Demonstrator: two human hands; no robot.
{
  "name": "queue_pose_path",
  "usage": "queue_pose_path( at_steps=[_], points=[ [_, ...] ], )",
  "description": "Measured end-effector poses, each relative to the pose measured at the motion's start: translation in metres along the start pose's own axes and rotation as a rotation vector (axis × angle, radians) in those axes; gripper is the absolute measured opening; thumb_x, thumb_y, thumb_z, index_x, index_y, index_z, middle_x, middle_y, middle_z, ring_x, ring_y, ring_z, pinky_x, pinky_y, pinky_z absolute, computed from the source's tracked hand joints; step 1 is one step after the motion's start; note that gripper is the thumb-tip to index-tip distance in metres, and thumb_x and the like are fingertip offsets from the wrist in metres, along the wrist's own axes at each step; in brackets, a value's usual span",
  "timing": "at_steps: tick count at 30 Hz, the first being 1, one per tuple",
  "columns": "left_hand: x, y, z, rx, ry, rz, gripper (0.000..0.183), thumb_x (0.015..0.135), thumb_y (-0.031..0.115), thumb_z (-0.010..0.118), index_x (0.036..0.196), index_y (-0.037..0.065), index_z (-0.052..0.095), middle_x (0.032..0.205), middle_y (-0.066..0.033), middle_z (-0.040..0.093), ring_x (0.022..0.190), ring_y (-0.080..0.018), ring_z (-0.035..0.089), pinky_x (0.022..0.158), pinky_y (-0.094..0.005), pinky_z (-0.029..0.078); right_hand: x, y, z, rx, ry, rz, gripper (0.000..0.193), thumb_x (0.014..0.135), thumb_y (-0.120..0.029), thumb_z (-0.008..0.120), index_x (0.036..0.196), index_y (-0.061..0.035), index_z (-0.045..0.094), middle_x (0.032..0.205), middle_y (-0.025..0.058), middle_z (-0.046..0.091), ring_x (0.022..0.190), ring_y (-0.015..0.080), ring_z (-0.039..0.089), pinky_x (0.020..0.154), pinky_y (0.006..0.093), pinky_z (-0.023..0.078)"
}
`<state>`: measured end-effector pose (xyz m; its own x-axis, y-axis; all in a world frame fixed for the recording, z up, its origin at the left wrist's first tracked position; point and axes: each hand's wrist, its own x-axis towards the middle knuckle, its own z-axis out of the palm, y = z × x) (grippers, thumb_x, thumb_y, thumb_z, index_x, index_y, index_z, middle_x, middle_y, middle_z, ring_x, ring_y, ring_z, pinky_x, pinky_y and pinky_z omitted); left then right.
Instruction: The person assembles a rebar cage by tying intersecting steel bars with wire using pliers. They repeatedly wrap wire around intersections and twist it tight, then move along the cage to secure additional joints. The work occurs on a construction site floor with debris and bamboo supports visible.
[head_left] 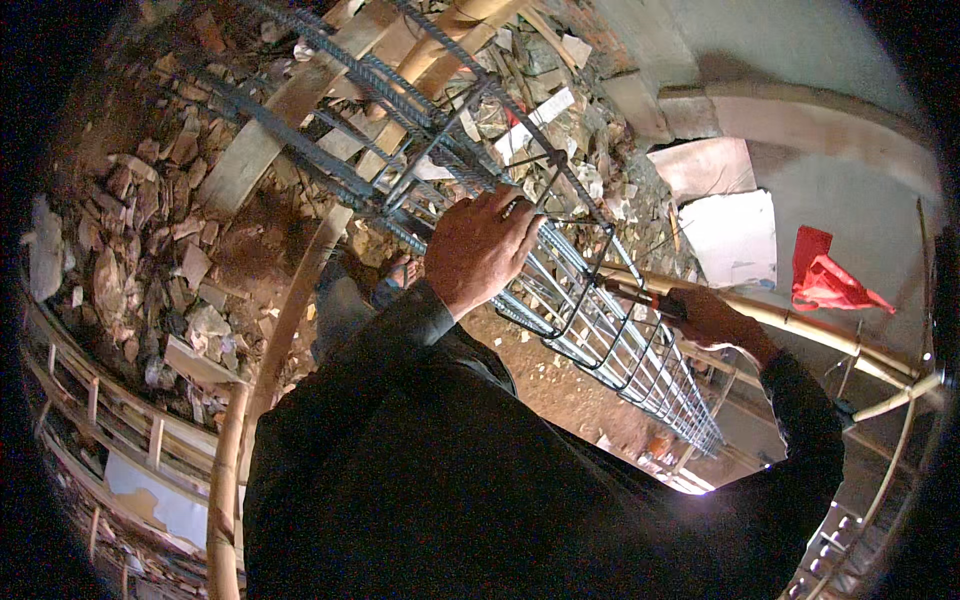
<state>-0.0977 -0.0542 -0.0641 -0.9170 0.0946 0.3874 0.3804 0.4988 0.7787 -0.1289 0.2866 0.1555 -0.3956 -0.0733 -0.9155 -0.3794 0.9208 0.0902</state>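
A long rebar cage (620, 345) of ribbed steel bars and square ties runs from the upper left down to the lower right. Over its upper bars, my left hand (480, 250) is closed, with the fingers curled round the steel. On the cage's right side, my right hand (718, 325) grips a slim hand tool (640, 296) with dark and orange parts. The tool's tip lies against or close to a tie; which of the two I cannot tell, nor its exact kind.
Broken brick and rubble (150, 230) cover the ground at left. Wooden planks (285, 130) and a bamboo pole (228, 480) lie around the cage. At right are a white sheet (730, 240), a red cloth or plastic piece (825, 275) and bamboo rails (800, 318) before a grey wall.
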Motion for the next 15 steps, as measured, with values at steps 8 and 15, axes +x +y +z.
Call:
queue_pose_path(
  at_steps=[8,15],
  points=[
    [0.001,-0.001,0.0,0.005,0.024,-0.006,0.021,0.103,0.029,0.066,0.1,0.008,0.068,0.095,-0.0099,0.069,0.081,-0.0316,0.07,0.07,-0.0459,0.058,0.017,0.032,-0.007,0.941,-0.652,0.454,0.033,0.099,-0.04,0.08,0.098,-0.0105,0.065,0.081,-0.0038,0.059,0.071,0.0135,0.055,0.069,0.0356,0.051],
    [0.002,-0.004,0.005,-0.042,0.066,0.022,0.019,0.102,0.026,0.068,0.103,0.007,0.068,0.102,-0.0106,0.068,0.085,-0.0313,0.07,0.075,-0.0456,0.057,-0.016,-0.001,0.003,0.043,0.147,-0.317,0.091,0.079,-0.056,0.092,0.149,-0.01,0.055,0.113,0.0171,0.075,0.094,0.0456,0.074,0.085,0.0543,0.058]
  ],
)
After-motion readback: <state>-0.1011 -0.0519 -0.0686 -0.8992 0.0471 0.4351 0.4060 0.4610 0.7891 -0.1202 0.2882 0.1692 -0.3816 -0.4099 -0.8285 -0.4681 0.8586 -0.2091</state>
